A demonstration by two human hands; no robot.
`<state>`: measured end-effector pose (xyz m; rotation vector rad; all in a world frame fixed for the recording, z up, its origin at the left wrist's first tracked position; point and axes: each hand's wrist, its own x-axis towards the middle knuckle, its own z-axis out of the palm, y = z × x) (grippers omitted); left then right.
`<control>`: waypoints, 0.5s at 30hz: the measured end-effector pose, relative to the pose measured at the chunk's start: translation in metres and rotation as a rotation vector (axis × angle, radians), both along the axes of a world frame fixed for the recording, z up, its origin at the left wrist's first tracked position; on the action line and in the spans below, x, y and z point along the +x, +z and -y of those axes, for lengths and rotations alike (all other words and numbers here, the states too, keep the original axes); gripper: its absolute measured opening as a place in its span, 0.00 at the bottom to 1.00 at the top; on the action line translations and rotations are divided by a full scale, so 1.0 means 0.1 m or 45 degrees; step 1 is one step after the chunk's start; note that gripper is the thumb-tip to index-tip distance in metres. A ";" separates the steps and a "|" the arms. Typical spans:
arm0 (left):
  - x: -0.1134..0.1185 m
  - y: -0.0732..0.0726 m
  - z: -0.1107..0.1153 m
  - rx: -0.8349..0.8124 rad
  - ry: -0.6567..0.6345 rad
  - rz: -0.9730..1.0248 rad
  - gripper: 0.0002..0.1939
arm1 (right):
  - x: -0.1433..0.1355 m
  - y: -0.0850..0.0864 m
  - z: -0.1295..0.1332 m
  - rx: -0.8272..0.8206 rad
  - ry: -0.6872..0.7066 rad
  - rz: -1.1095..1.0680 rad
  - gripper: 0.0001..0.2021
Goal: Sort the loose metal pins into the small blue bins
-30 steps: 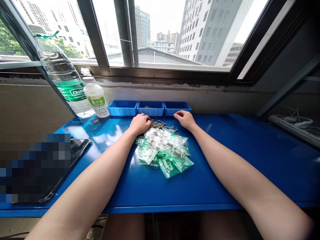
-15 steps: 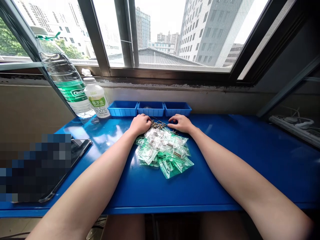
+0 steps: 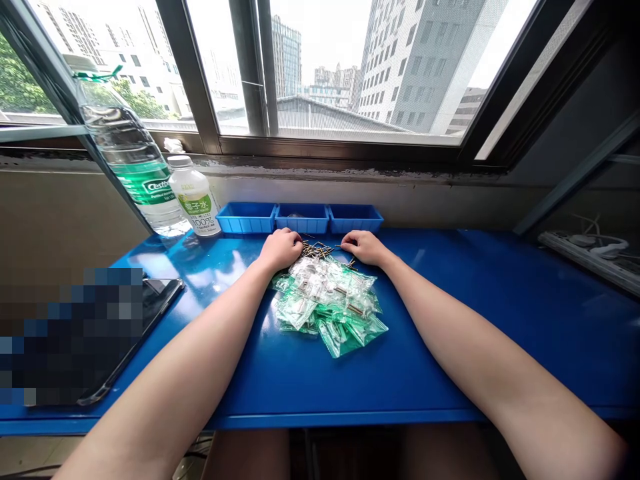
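A loose pile of bronze-coloured screws point(image 3: 319, 250) lies on the blue table, just behind a heap of clear-and-green plastic bags point(image 3: 327, 300). Thin metal pieces show inside some bags. My left hand point(image 3: 281, 249) rests at the pile's left edge, its fingers curled in and closed; what they hold, if anything, is hidden. On the other side, my right hand point(image 3: 364, 247) is closed in a pinch, with the tip of a small screw point(image 3: 339, 246) showing at its fingertips. A few more screws point(image 3: 352, 263) lie beneath that hand, beside the bags.
Three blue bins point(image 3: 301, 220) stand in a row behind my hands; the middle one has something in it. To their left are a white bottle point(image 3: 194, 197) and a large water bottle point(image 3: 133, 157). A dark tablet point(image 3: 125, 340) lies at left, a power strip point(image 3: 595, 257) at far right.
My right hand has drawn slightly right, away from the pile, and its thumb and fingers have come together. My left hand and the bags have stayed in place.
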<state>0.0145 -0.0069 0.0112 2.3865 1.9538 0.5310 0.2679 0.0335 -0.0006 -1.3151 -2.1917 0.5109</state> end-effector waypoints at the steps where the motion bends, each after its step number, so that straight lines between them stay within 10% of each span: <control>1: 0.00 0.00 0.00 -0.002 0.000 -0.001 0.20 | 0.00 0.00 0.00 -0.016 -0.032 -0.013 0.06; 9: -0.01 -0.01 -0.01 0.009 -0.009 0.009 0.20 | -0.02 -0.01 -0.03 -0.012 -0.136 -0.091 0.25; 15: -0.01 -0.02 -0.01 0.009 -0.006 0.011 0.20 | -0.01 -0.01 -0.06 -0.042 -0.169 -0.293 0.21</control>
